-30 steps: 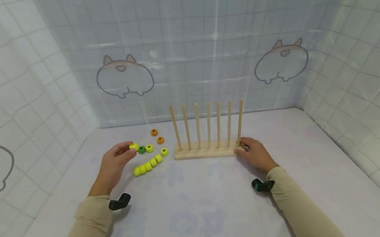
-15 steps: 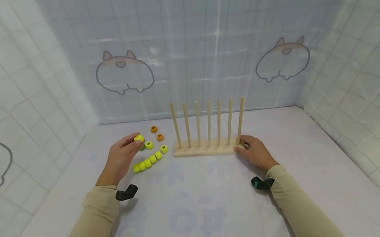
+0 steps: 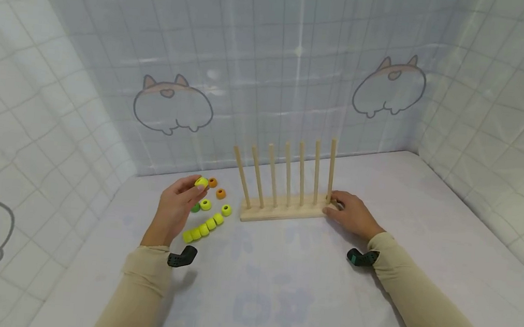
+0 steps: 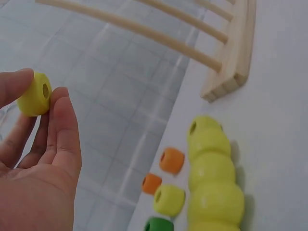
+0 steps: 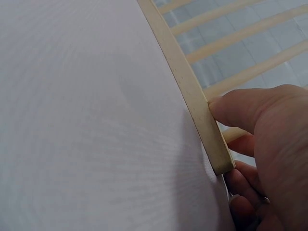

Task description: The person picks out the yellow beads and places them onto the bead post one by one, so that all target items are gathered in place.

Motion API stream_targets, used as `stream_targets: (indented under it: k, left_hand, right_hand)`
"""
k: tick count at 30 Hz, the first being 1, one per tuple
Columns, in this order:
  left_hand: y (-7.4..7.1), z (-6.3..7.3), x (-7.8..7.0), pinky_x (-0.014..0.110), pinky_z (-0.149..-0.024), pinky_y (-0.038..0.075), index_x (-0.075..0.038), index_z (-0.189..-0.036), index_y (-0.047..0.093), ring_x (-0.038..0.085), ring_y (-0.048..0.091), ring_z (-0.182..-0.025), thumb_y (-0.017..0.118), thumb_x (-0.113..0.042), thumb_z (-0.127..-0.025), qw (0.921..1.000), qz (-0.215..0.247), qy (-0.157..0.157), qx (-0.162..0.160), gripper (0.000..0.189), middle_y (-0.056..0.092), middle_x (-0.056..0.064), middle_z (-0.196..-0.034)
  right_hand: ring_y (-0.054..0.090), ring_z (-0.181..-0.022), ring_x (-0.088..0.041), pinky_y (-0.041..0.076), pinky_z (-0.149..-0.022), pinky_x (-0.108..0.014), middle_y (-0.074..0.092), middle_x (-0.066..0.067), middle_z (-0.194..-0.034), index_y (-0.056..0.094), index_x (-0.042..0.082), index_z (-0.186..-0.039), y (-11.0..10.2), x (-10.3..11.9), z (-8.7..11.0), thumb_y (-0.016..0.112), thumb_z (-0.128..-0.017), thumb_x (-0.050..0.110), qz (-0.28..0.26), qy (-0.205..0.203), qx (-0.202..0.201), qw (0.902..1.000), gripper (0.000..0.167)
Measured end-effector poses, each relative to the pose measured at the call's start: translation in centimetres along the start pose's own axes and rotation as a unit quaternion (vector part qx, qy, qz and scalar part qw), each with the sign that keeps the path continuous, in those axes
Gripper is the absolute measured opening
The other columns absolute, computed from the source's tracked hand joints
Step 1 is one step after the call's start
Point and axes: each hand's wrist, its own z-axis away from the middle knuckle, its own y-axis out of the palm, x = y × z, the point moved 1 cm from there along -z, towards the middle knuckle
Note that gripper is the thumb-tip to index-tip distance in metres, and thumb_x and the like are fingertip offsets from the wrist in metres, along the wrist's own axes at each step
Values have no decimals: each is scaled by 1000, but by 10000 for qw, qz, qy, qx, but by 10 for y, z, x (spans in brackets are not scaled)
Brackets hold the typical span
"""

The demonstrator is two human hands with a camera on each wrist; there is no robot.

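Note:
My left hand [image 3: 178, 201] pinches a yellow bead [image 4: 34, 95] between thumb and fingertips, raised above the table; its hole shows in the left wrist view. My right hand [image 3: 353, 213] grips the right end of a wooden peg rack [image 3: 281, 213], thumb at the near side and other fingers round the end and far side. Several bare upright pegs rise from the rack's base. Beneath and beside my left hand lie a green bead [image 3: 196, 207], loose yellow beads [image 3: 226, 210] and two orange beads [image 3: 221, 193].
A slanting row of touching yellow beads [image 3: 203, 229] lies on the table left of the rack. Tile-patterned sheeting [image 3: 270, 71] with animal drawings stands behind and at both sides. The white table cover [image 3: 270, 278] spreads in front of the rack.
My left hand has lifted the yellow bead and moved it up and right, away from the green bead toward the orange ones. The right hand stays on the rack's end.

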Motion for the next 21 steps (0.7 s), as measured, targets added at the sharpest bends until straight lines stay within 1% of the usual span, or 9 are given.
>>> stream_targets:
  k: [3,5,10,13,18,21]
  left_hand:
    - [7,-5,-1,30,-101,49,1,-140,50,25,59,-120,71,-14,-95,9998,116,94,144,52,55,10,-128]
    - [12,-8,0,30,-100,50,2,-139,51,27,59,-120,69,-11,-96,9993,198,167,269,49,56,10,-127]
    - [21,-11,1,32,-103,48,2,-138,50,33,56,-125,68,-10,-97,9979,307,270,501,47,56,11,-127]
    - [24,-11,-1,34,-105,47,4,-141,48,33,56,-125,67,-11,-97,9976,378,251,520,50,55,12,-129]
    - [29,-12,-7,32,-105,47,4,-144,46,26,58,-122,66,-10,-98,9973,518,170,497,51,52,13,-133]
    - [32,-12,-12,32,-105,46,3,-143,47,26,58,-121,65,-10,-98,9964,615,200,545,50,51,13,-133]
  right_hand:
    - [40,-137,-43,32,-113,-59,49,-22,-147,58,0,-138,0,-1,0,69,-96,29,29,-38,-17,10000,52]
    - [41,-137,-43,32,-113,-59,49,-22,-147,58,0,-138,0,-1,0,69,-96,30,52,-51,-22,10000,53]
    - [41,-136,-42,33,-112,-59,49,-20,-147,59,1,-136,1,-2,2,69,-96,29,21,-35,-15,10000,50]
    - [41,-137,-42,33,-112,-58,48,-20,-148,60,1,-136,0,-2,2,69,-96,29,38,-24,-9,10000,50]
    - [40,-138,-42,34,-112,-58,48,-20,-148,59,0,-136,0,-1,3,69,-96,31,80,-70,7,9999,51]
    - [41,-137,-42,34,-112,-58,48,-21,-147,60,1,-135,1,-1,2,68,-97,30,89,-119,-16,9999,49]
